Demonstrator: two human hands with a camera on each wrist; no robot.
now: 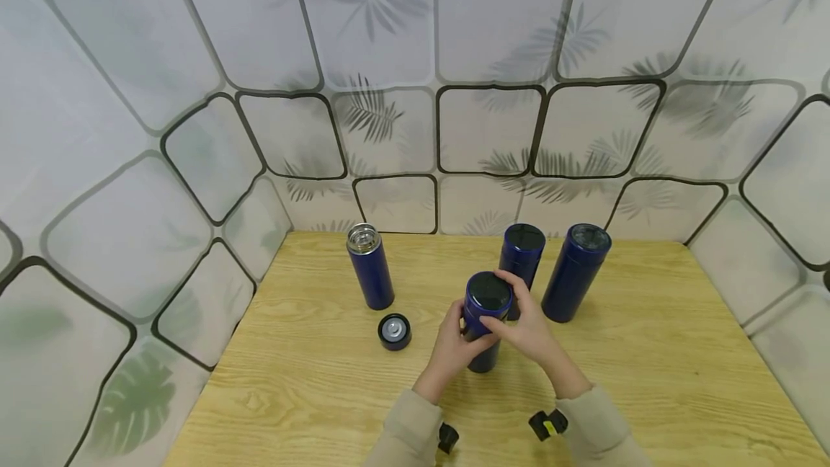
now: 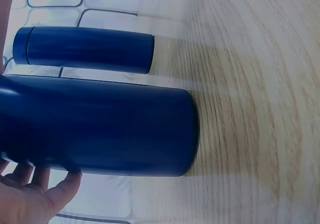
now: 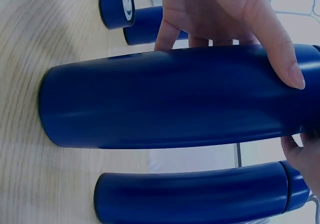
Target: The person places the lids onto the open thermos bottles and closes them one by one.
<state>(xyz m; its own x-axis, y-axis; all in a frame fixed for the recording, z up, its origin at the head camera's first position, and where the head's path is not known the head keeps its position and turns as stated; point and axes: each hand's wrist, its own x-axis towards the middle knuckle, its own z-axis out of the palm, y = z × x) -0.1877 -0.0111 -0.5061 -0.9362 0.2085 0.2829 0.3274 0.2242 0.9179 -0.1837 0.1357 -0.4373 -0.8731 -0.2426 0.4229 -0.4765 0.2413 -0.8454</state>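
The left hand [image 1: 454,346] wraps a dark blue bottle [image 1: 483,360] from its left side, the thumb lying across the near face of the body and the fingers curled behind it. The right hand [image 1: 528,326] pinches the top of the same bottle round its glossy black-topped lid [image 1: 488,292], with the thumb on the near side and a fingertip at the far rim. The bottle is upright at the near middle of the desk [image 1: 285,388], its base down at the wood.

To the far left, an open bottle [image 1: 372,278] of the same blue stands with its silvery mouth bare. A loose cap [image 1: 394,331] lies just in front of it, its grey inside facing up. Beyond the gripped bottle stands a second capped bottle [image 1: 521,261], partly hidden by the right hand, and a third capped bottle [image 1: 573,279] is just to the right of that one. Both forearms wear beige sleeves [image 1: 599,420], with a small black device [image 1: 547,424] near the right cuff. A pale cloth [image 1: 389,132] with dark outlines and leaf prints hangs behind the desk
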